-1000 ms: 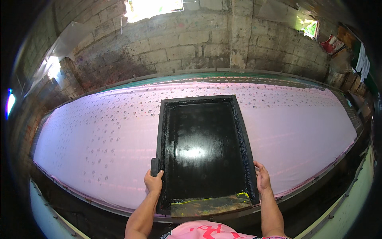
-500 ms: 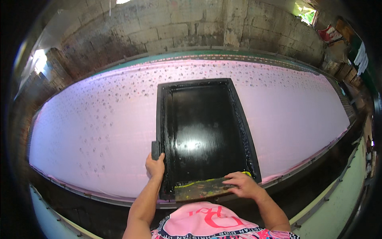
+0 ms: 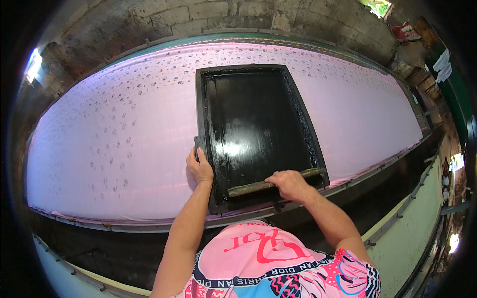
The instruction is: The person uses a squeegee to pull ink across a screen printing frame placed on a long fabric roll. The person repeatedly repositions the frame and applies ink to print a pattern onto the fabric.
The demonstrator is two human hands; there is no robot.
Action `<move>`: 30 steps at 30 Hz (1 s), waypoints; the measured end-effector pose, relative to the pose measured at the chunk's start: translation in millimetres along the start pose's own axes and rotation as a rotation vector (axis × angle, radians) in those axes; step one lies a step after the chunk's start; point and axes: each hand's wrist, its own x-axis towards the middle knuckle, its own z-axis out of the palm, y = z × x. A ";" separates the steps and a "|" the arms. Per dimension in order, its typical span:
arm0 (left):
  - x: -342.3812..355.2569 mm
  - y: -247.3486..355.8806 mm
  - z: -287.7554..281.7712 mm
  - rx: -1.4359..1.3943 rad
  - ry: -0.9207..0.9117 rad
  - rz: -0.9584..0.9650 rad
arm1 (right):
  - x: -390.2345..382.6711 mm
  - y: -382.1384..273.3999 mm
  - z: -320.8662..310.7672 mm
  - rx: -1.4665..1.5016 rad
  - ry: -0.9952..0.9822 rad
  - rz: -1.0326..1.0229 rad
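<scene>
A black-rimmed printing screen [image 3: 200, 102], its inside coated in wet, shiny black ink, lies on pale pink fabric [image 3: 154, 149]. My left hand [image 3: 200, 169] is wrapped round a dark block-like handle [image 3: 199, 143] on the screen's left side. At the near end of the screen, a long stained squeegee [image 3: 248, 188] lies crosswise between the side rims. Closed over its upper edge near the middle is my right hand [image 3: 289, 185]; the fingertips on its far side are partly hidden. Dark paw-like prints [image 3: 114, 161] dot the fabric on the left and along the far side.
The fabric covers a long table with a raised metal rail [image 3: 348, 171] along its near edge. Beyond stands a block wall [image 3: 169, 22]. Another pale-topped table [image 3: 397, 238] is close by on the right, behind me.
My right hand has gone from loosely spread fingers to a grip on the squeegee, which has tipped from showing its broad face to showing a narrow edge. The whole view has shifted.
</scene>
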 end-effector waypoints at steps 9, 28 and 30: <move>-0.1 -18.3 5.1 -0.295 0.026 -0.015 | -21.0 -28.9 5.2 -0.024 -0.002 0.012; -4.1 -3.2 -2.4 -0.219 -0.005 0.001 | 193.6 79.1 3.1 -0.149 0.226 -0.029; -4.9 -5.5 -1.2 -0.237 0.006 0.005 | 227.5 95.1 -7.5 -0.202 0.188 -0.004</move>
